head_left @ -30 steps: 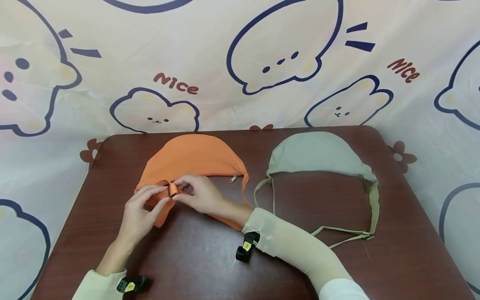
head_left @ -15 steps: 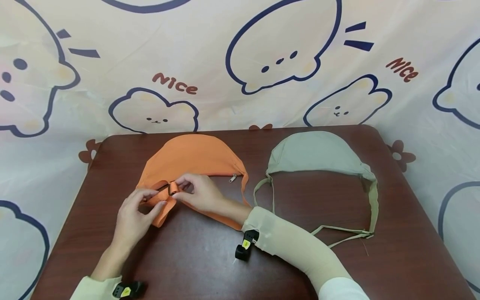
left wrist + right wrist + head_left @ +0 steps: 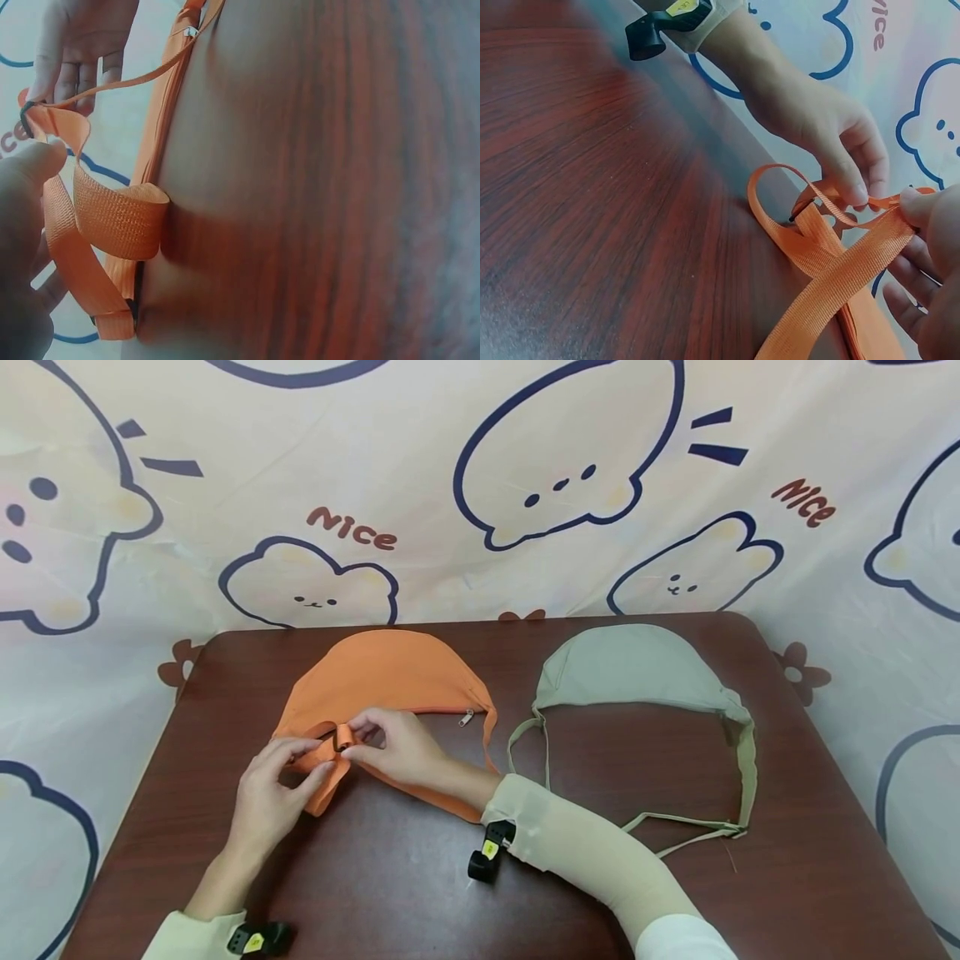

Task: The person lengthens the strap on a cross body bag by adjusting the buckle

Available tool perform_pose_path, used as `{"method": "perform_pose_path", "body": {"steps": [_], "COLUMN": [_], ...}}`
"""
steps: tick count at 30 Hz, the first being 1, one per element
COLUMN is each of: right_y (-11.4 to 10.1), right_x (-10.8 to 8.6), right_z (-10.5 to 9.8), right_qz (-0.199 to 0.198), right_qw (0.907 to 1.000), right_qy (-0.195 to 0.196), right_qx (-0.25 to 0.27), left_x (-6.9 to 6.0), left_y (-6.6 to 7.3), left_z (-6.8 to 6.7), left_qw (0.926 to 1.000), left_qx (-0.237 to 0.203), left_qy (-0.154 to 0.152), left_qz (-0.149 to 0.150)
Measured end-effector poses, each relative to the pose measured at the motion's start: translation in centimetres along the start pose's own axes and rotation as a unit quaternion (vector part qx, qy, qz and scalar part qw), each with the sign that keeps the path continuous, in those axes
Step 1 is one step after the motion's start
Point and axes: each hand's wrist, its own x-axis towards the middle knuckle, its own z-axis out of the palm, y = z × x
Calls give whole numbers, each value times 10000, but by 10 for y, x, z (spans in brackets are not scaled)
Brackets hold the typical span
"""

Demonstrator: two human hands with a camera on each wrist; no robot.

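Note:
An orange fanny pack [image 3: 390, 670] lies at the back left of the table, its webbing strap [image 3: 120, 221] raised in loose loops. With thumb and fingers my right hand [image 3: 397, 747] pinches the strap beside a dark slider buckle [image 3: 28, 120]. My left hand [image 3: 268, 789] is just to the left, thumb and fingertips pinching the same strap [image 3: 847, 262]. The strap passes through the slider; exactly how it is threaded is partly hidden by the fingers. A second dark fitting [image 3: 133, 309] shows lower on the strap in the left wrist view.
A pale green fanny pack [image 3: 637, 667] lies at the back right, its strap [image 3: 748, 772] spread toward the front. The orange bag's zipper pull [image 3: 467, 717] hangs by its right end. Both rest on a dark brown table [image 3: 420, 893] before a patterned cloth backdrop [image 3: 450, 577].
My left hand has moved a little left, away from the slider, and more of the slider and strap shows. The right hand stays almost in place, still holding the strap.

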Motion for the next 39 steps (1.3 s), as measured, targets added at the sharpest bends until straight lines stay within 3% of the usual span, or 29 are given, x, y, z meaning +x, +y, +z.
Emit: {"method": "perform_pose_path", "body": {"steps": [9,19,26,39], "right_y": [2,1,-1,-4], "right_x": [8,13,13,15], "right_z": [9,12,12,15], "right_qz": [165,234,315,291], "right_qw": [9995,9978,9978,9991], "right_qy": [-247,-492,-433,-286], "right_qx": [-140,-373,-379,-87], "left_x": [3,3,1,-5], "left_y": [-3,-1,-6,-12], "left_z": [1,0,-3,-5], "left_qw": [9996,9998,9993,9977], "left_qx": [-238,-168,30,256], "left_qy": [119,-96,-321,-61], "left_qz": [88,-2,-191,-623]}}
